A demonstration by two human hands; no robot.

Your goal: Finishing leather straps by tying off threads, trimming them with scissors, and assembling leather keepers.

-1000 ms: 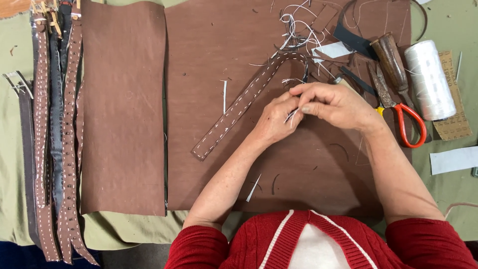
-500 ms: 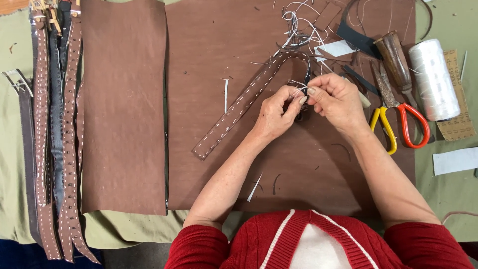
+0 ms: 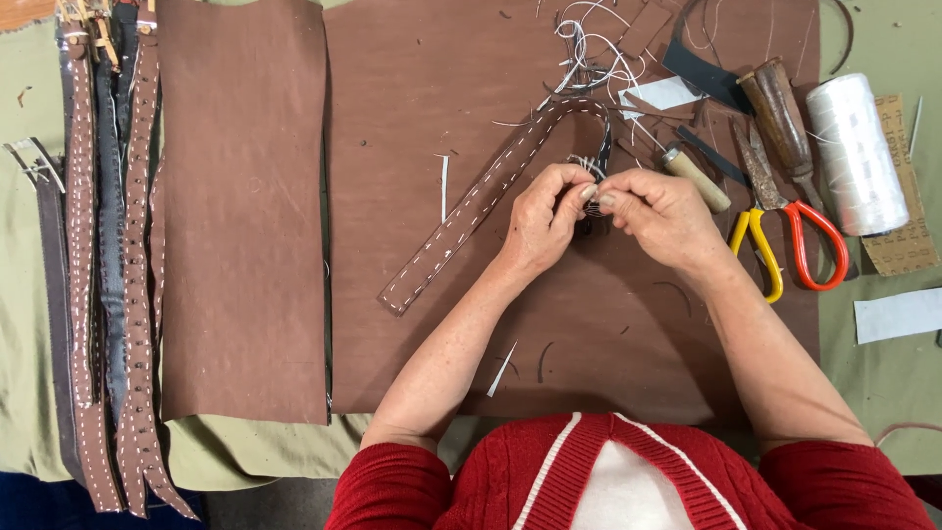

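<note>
Close to you are your red sleeves [image 3: 392, 486], and your two arms reach out over the big brown leather sheet [image 3: 549, 324] on the table.

Your left hand [image 3: 538, 218] and your right hand [image 3: 659, 211] meet in the middle. The fingertips of both hands pinch together on something very small at the end of the brown strap [image 3: 481, 201]. It looks like thread or a needle, but it is too tiny to tell. Both hands are closed in a tight pinch, and they touch each other.

The strap lies on the leather sheet. It runs from near your left wrist up and away, then bends over like a hook just above your fingers. White stitches already run along both edges of the long straight part. So I think most of the sewing is done, and the bent end by your fingers is the bit left to finish.

Just to the right lie the scissors [image 3: 785, 245] with one yellow and one red handle, a wooden-handled tool [image 3: 695, 179], and a fat white spool of thread [image 3: 857, 152].

Farther off, past the strap, sits a messy pile of white thread scraps [image 3: 589, 44].

Far to the left lie another leather sheet [image 3: 242, 206] and a row of finished belts [image 3: 108, 275].
</note>
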